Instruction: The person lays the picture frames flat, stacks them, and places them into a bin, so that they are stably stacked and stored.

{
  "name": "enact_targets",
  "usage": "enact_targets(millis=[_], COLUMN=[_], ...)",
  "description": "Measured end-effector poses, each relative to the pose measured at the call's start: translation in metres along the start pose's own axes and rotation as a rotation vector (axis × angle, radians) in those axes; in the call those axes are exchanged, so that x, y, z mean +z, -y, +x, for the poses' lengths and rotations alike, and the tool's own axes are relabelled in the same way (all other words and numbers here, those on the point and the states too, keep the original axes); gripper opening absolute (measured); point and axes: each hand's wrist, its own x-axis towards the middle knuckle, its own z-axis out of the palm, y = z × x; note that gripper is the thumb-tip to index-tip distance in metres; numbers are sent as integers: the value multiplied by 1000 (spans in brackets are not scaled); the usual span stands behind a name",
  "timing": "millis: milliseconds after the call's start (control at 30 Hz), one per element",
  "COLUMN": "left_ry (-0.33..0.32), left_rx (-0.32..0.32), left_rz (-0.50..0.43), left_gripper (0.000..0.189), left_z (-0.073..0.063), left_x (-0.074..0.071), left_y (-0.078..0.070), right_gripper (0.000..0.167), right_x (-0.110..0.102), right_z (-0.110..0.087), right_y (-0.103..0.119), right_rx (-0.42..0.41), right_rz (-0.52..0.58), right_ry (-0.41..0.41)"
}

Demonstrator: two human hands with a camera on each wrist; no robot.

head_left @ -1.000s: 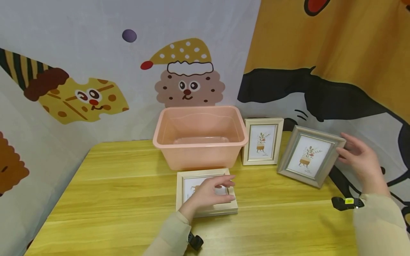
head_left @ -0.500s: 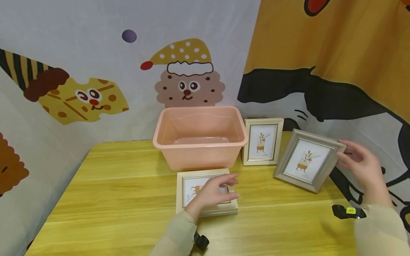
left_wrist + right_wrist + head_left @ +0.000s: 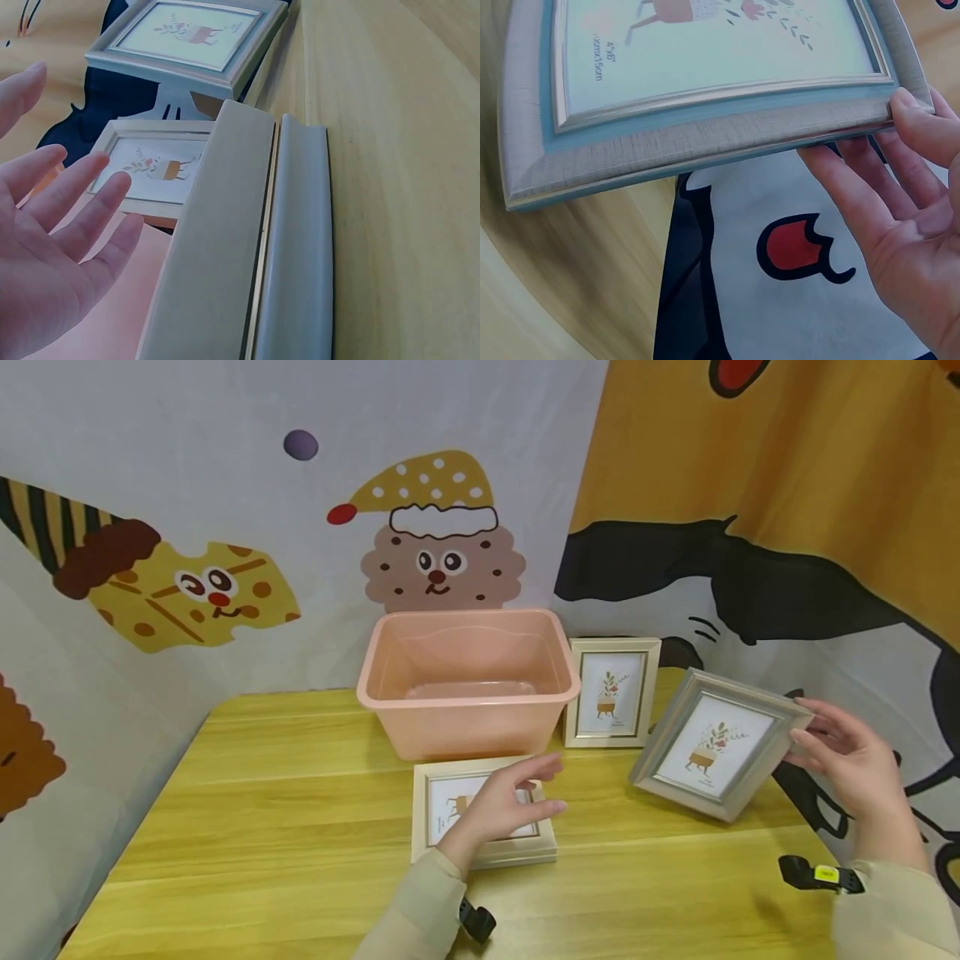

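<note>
A grey-silver picture frame (image 3: 718, 745) is tilted over the right part of the table, gripped at its upper right corner by my right hand (image 3: 855, 768). In the right wrist view the thumb (image 3: 922, 120) lies on its front edge and the fingers go behind. My left hand (image 3: 498, 810), fingers spread and relaxed, hovers over a stack of picture frames (image 3: 480, 856) lying flat, a cream one on top. From the left wrist the stack's side shows a cream frame (image 3: 225, 225) against a greyish one (image 3: 300, 247). Nothing is in the left hand.
A pink plastic bin (image 3: 468, 727) stands at the back of the wooden table (image 3: 262, 827). Right beside it a cream picture frame (image 3: 648, 693) stands upright. A cartoon-printed curtain (image 3: 262, 485) hangs behind and around the table.
My right hand has brought the grey-silver frame slightly down and toward me, its lower edge swinging left. The left hand has drifted a little to the right above the stack.
</note>
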Motion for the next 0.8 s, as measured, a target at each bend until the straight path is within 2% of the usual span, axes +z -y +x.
enact_targets(millis=[200,300,433,567,700,800], left_ry=[0,-5,-24,-42,-65,-80], left_rx=[8,5,2,16,46,72], left_rz=[2,-1,6,21,16,-4], left_gripper=[60,60,60,63,65,67], left_z=[0,1,2,4,7,9], left_x=[0,0,0,0,2,2], left_y=[-2,-1,-1,-4,-8,-12], right_gripper=[53,53,52,50,49,49], right_x=[-2,-3,-1,9,22,30], right_z=[-3,-5,-5,-4,-1,1], right_y=[0,1,3,4,4,4], right_rx=[-45,-49,-99,-194,-284,-333], right_rz=[-12,39,264,523,646,696], right_ry=[-20,-30,9,84,151,209])
